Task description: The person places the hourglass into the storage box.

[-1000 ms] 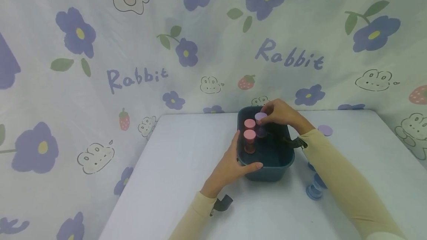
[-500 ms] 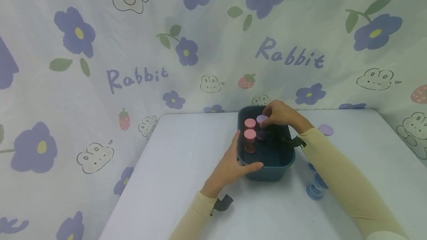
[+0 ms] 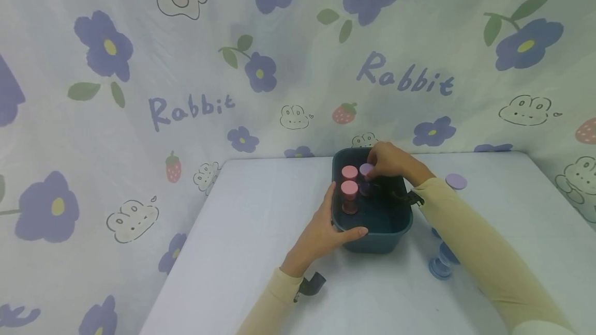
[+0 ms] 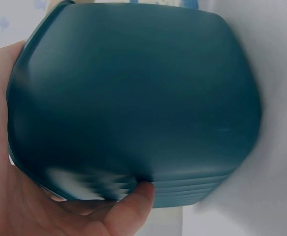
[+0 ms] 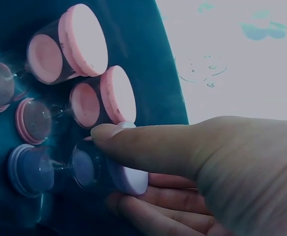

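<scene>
In the head view, a dark teal plastic bin point(image 3: 374, 243) stands on the table. My left hand point(image 3: 320, 231) holds its near left corner, thumb along the front rim and fingers on the left side; the left wrist view shows the bin's wall point(image 4: 133, 98) against that hand. Inside the bin, my right hand point(image 3: 390, 160) pinches the lilac top cap of an hourglass point(image 3: 366, 170). This hourglass stands upright beside two pink-capped hourglasses point(image 3: 349, 190). From the right wrist, its lower bulb point(image 5: 37, 169) shows low in the bin, near the pink bases.
A blue hourglass point(image 3: 440, 268) stands on the white table right of the bin, partly covered by the right sleeve. Another blue piece is mostly hidden there. A lilac cap point(image 3: 456, 181) shows behind the right forearm. A patterned cloth point(image 3: 261, 30) hangs at the back.
The right hand and the lilac hourglass have moved slightly down and to the right inside the bin. The left hand keeps its hold on the bin.
</scene>
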The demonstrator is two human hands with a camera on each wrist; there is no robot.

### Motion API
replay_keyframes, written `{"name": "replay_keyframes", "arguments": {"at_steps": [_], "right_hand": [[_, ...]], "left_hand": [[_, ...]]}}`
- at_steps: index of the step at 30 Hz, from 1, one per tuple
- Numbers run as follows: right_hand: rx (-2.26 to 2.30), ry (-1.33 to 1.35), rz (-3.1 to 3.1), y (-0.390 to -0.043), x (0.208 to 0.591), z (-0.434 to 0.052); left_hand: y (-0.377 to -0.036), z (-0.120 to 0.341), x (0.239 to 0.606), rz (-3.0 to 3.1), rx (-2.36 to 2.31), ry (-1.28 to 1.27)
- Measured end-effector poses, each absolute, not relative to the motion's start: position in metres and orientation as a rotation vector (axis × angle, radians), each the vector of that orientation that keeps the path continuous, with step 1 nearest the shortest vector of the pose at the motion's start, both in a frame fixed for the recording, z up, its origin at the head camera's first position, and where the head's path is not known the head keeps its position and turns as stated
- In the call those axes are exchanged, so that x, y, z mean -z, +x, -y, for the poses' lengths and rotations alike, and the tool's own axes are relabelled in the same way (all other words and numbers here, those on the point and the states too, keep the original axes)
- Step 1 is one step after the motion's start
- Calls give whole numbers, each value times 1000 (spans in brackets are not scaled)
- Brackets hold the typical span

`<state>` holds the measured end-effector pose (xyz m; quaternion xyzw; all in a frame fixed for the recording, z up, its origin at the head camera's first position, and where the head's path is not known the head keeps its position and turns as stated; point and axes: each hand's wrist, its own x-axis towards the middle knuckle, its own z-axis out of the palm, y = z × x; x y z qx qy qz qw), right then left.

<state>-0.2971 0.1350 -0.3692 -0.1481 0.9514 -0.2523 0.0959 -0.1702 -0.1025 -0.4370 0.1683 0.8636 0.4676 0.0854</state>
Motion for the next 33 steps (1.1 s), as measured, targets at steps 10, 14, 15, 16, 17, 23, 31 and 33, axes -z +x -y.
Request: {"name": "replay_keyframes", "arguments": {"at_steps": [10,14,15,16,17,23,31,33], "right_hand": [[691,-432,-2804,-299,371,-131],[681,-426,-2799,-298,370,-131],[681,-420,-2796,-298,369,-130],[681,-417,-2795,-298,369,-130],[681,-417,-2795,-298,369,-130],[678,-404,-2799,-297,370,-129],[695,-412,-2781,-291,364,-131],[742,-425,-2772,-290,363,-135]], "left_hand": [[-171,104,439,-2557,-1427,535],[-171,103,439,-2563,-1424,536],[-171,103,439,-2565,-1422,536],[-171,103,439,-2567,-1419,533],[-171,103,439,-2570,-1414,527],[-170,103,437,-2573,-1404,519],[-169,103,435,-2571,-1410,548],[-169,103,434,-2578,-1404,553]]}}
